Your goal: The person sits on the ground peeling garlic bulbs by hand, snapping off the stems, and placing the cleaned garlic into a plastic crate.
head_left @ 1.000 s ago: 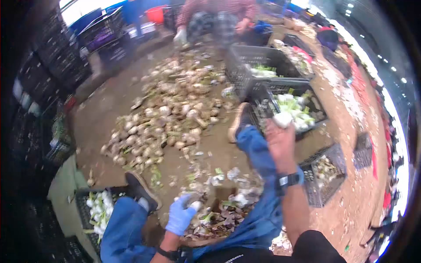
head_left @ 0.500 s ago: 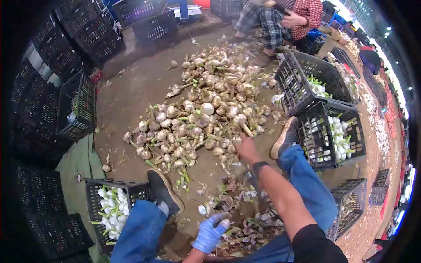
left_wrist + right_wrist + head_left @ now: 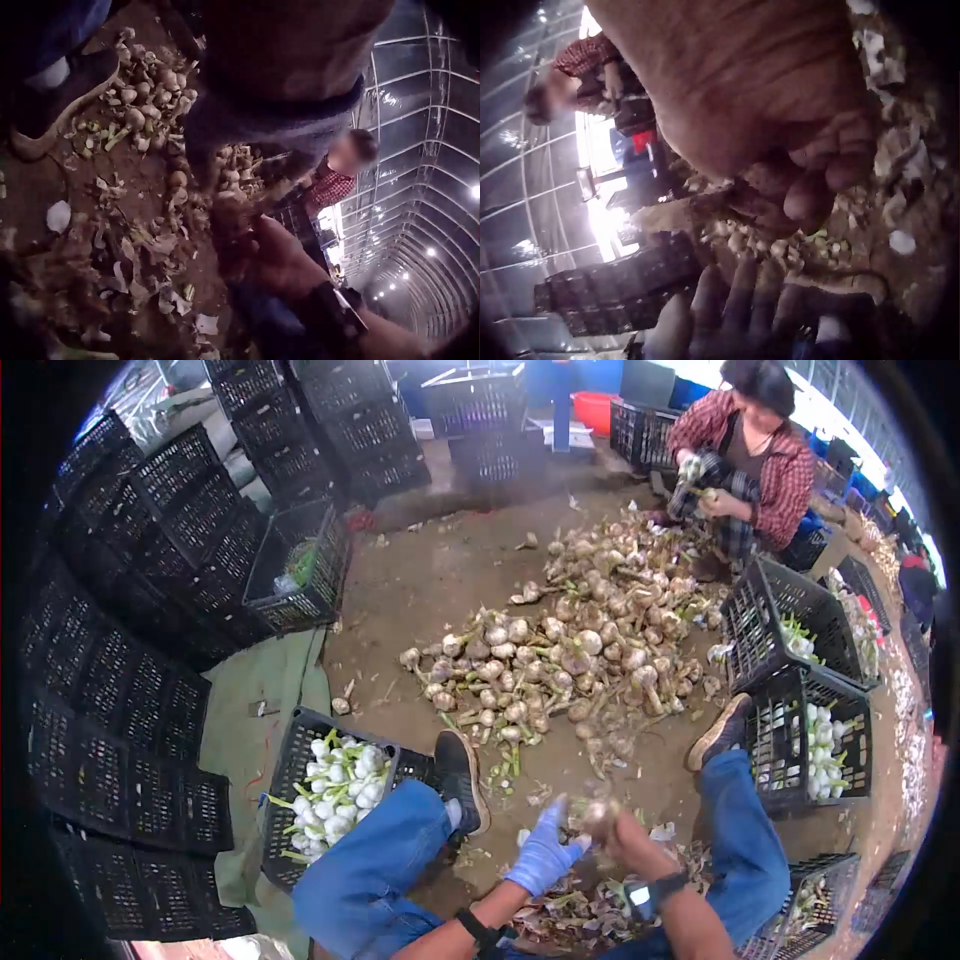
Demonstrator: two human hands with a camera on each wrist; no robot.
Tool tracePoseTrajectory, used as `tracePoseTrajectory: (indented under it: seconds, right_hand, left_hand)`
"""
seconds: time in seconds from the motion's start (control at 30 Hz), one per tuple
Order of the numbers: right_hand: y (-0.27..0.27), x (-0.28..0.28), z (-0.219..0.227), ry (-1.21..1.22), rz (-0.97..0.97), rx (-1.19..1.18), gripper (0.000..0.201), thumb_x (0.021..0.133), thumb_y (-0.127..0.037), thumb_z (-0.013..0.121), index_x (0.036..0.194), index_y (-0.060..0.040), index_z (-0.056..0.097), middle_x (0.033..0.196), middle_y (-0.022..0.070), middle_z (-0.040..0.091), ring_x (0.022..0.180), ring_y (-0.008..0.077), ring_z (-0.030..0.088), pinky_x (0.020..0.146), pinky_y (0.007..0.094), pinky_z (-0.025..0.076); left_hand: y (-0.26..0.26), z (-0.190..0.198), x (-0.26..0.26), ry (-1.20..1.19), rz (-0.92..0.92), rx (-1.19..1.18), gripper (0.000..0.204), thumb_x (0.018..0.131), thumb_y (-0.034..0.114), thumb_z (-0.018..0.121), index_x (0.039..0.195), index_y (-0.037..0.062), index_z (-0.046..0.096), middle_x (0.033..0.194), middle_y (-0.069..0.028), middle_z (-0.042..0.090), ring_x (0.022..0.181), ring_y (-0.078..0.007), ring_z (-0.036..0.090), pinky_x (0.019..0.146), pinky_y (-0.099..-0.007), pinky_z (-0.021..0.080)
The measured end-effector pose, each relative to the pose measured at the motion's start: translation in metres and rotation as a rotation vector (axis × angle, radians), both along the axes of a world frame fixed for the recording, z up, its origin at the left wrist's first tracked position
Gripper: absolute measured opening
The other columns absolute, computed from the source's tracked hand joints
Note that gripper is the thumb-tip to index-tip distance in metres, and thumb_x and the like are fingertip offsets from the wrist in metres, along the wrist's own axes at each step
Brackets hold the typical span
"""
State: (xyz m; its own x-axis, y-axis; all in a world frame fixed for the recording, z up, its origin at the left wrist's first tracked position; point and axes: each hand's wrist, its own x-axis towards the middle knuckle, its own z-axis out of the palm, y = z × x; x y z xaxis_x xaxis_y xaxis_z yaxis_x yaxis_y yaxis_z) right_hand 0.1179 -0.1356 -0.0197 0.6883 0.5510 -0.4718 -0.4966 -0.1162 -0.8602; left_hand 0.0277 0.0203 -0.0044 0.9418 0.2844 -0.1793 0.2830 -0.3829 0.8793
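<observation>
In the head view my right hand grips an uncleaned garlic bulb, blurred there. Its fingers curl round the bulb in the right wrist view, and the dry stem sticks out to the side. My left hand, in a blue glove, is beside the bulb with thumb and fingers spread. From the right wrist camera the gloved fingers look straight, just below the bulb. Under both hands lie garlic skins and trimmings. Beyond them spreads a heap of uncleaned garlic.
A black crate of cleaned white garlic stands beside my left leg. More crates with garlic stand at the right. Stacked black crates line the left side. Across the heap sits another person in a checked shirt.
My right hand went from the crate at the right to the heap, then back towards my left hand with a garlic bulb. The white bulb it carried earlier is gone from it. The head view has turned left.
</observation>
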Motion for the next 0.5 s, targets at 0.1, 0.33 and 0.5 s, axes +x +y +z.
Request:
tracePoseTrajectory:
  seconds: [0.1,0.33,0.5]
  right_hand:
    - [0.018,-0.030,0.051,0.410,-0.069,0.038,0.037,0.101,-0.041,0.038,0.118,-0.0121,0.054,0.107,0.0039,0.061,0.090,0.0140,0.062,0.078,0.0303,0.052]
    - [-0.001,-0.054,0.066,-0.654,0.034,-0.208,0.029,0.096,-0.033,0.051,0.092,-0.0062,0.062,0.069,-0.0020,0.060,0.058,0.0116,0.055,0.048,0.0279,0.041]
    - [-0.015,-0.073,0.085,-0.466,-0.217,-0.351,0.036,0.092,-0.026,0.056,0.116,0.0010,0.061,0.076,0.0097,0.066,0.069,0.0166,0.063,0.063,0.0313,0.050]
  left_hand:
    - [0.005,0.004,0.000,0.044,-0.213,-0.354,0.073,0.084,0.029,0.073,0.141,0.0002,0.038,0.122,-0.0113,0.058,0.109,-0.0160,0.055,0.094,-0.0307,0.047]
    - [0.001,0.077,-0.015,-0.011,-0.169,-0.381,0.056,0.081,0.025,0.075,0.128,0.0021,0.054,0.109,-0.0086,0.063,0.097,-0.0135,0.059,0.086,-0.0295,0.050]
    - [-0.008,0.069,-0.012,0.071,0.074,-0.487,0.038,0.085,0.018,0.068,0.117,0.0000,0.060,0.099,-0.0069,0.064,0.090,-0.0137,0.059,0.081,-0.0292,0.051]
